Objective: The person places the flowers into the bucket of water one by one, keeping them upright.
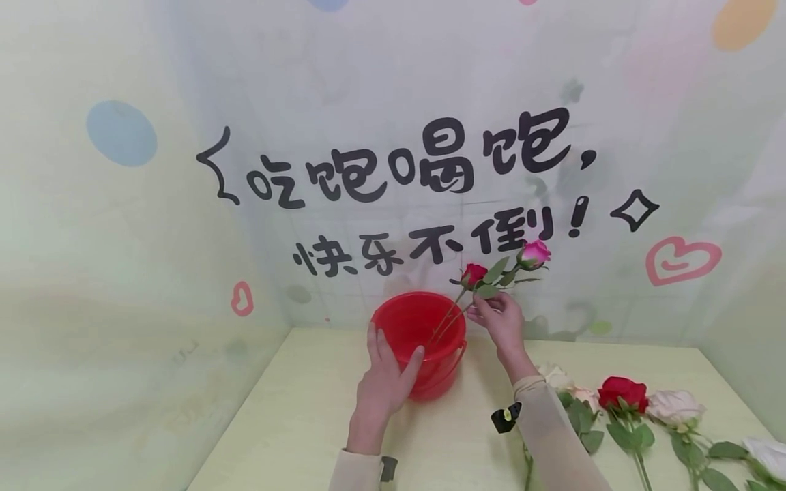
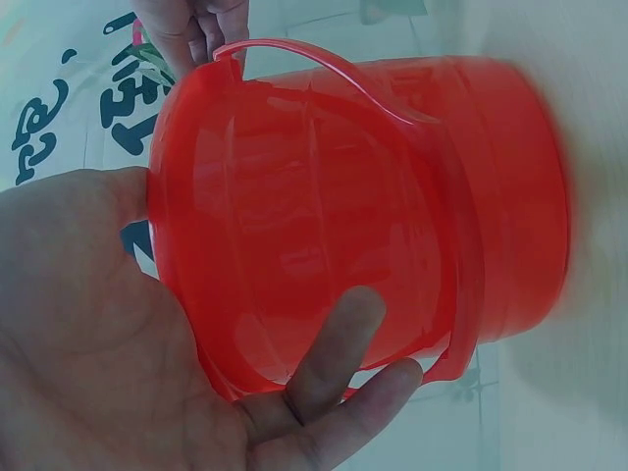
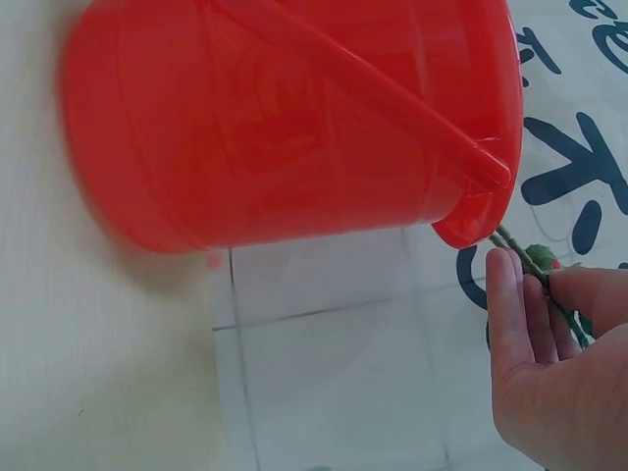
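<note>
A red plastic bucket point(image 1: 430, 372) stands upright on the table, its handle hanging down outside. My left hand point(image 1: 383, 382) holds the bucket at its near rim, with the thumb at the edge and fingers along the outer side. At the bucket's far right, my right hand point(image 1: 500, 320) pinches the green stem point(image 3: 535, 265) of a pink rose point(image 1: 534, 254) between thumb and fingers. The pink rose leans right above the rim, its stem reaching down inside. Beside it a red rose point(image 1: 473, 274) leans out of the bucket, its stem also inside.
Several roses lie at the front right of the table, among them a red bloom point(image 1: 623, 394), a pale pink one point(image 1: 674, 409) and a white one point(image 1: 767, 458). A printed backdrop point(image 1: 393, 82) rises behind the table point(image 1: 276, 409), close to the bucket and right hand.
</note>
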`<state>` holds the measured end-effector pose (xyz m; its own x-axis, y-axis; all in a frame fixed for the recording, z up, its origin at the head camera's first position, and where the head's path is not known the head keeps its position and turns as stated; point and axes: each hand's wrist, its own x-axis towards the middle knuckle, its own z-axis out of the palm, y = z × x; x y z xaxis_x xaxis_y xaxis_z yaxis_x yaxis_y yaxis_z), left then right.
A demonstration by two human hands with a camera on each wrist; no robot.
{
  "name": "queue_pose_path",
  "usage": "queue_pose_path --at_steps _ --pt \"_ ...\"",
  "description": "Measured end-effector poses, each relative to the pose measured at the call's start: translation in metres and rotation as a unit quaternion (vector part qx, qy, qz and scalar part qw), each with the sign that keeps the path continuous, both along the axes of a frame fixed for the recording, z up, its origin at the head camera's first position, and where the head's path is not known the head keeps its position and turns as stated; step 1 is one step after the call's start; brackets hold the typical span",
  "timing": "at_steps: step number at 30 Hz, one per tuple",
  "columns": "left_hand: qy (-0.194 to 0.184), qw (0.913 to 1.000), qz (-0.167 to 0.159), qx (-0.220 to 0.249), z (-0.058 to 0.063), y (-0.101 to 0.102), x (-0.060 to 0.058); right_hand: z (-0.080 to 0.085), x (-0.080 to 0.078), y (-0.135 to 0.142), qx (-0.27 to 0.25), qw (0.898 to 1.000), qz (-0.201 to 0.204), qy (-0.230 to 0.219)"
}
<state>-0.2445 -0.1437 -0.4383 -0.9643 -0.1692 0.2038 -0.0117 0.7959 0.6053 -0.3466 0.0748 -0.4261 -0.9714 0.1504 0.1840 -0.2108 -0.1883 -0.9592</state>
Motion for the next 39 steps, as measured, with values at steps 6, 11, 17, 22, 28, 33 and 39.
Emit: queue_pose_path --at_steps 6,11,17,22,28,33,39 --pt "0.000 1.0000 -0.001 0.000 0.001 0.000 0.001 -0.004 -0.001 0.000 -0.005 1.000 0.003 0.006" --pt "0.001 1.0000 -0.001 0.000 0.000 0.000 0.000 -0.006 -0.002 0.000 0.008 1.000 0.009 0.002" --pt "-0.001 1.0000 0.000 0.002 -0.001 0.000 -0.002 -0.009 -0.003 0.001 0.026 1.000 0.015 0.002" --pt "0.000 1.0000 -0.002 0.004 0.000 0.000 -0.001 -0.010 -0.001 0.002 0.041 0.999 0.019 -0.002" --pt "-0.001 1.0000 -0.001 0.000 0.002 0.001 -0.001 -0.009 0.008 0.010 0.053 0.998 0.036 -0.009" --pt "-0.001 1.0000 -0.002 0.006 0.003 0.001 0.000 -0.010 0.016 0.020 0.063 0.996 0.056 -0.010" --pt "-0.004 0.9999 0.001 0.010 0.000 0.001 -0.001 -0.010 0.028 0.034 0.088 0.993 0.075 -0.019"
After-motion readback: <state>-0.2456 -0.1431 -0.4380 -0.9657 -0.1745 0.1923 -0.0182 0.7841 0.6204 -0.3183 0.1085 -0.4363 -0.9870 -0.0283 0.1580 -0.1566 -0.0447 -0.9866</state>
